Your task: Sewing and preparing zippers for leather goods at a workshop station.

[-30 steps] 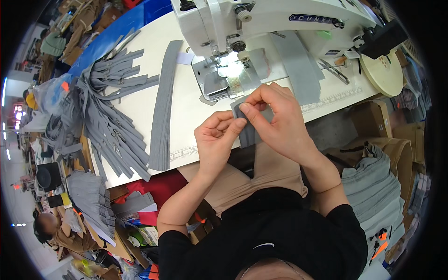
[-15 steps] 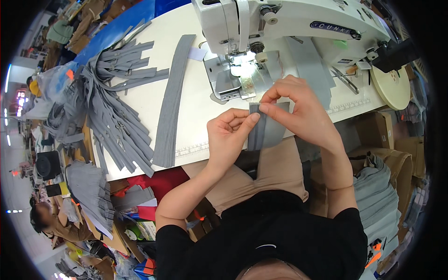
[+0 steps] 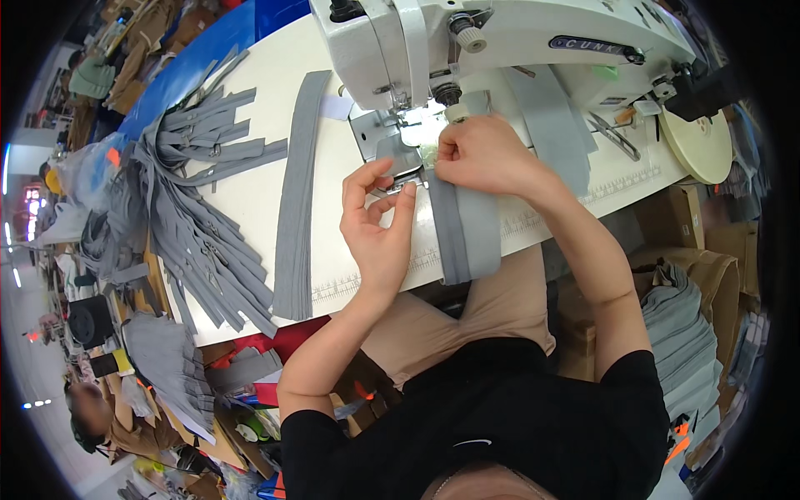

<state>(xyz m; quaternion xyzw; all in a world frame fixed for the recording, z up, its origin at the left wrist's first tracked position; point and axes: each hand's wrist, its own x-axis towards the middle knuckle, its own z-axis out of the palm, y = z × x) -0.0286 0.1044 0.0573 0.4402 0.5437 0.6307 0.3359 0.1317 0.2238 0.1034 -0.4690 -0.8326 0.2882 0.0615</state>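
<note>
- Here's the right hand (image 3: 487, 154), up at the front of the white sewing machine (image 3: 517, 42), fingers curled in tight, pinching the top end of the grey cloth (image 3: 481, 229); the fingertips themselves are partly hidden.
- That cloth lies on the white table (image 3: 258, 200), just in front of the lit needle area, its lower end reaching over the front edge above the person's lap.
- A darker grey strip (image 3: 451, 229) runs lengthwise down the left side of the cloth.
- And the left hand (image 3: 373, 233): bare, thumb and fingers spread well apart, nothing between them, just left of the cloth and close to the machine's metal plate (image 3: 398, 155). Whether a fingertip touches the plate, I cannot tell.
- Over to the left, a long stack of grey strips (image 3: 300, 200) stands slightly slanted on the table, and beyond it a big fanned-out bunch of grey zips (image 3: 208, 237).
- On the right, flat grey pieces (image 3: 550, 125) lie partly beneath the machine's arm, with metal snips (image 3: 615, 137) beside them and a round cream disc (image 3: 698, 150) at the table's end.
- Down at the right, a heap of pale grey cloth (image 3: 679, 337); away at the left, a co-worker in brown (image 3: 137, 429).
</note>
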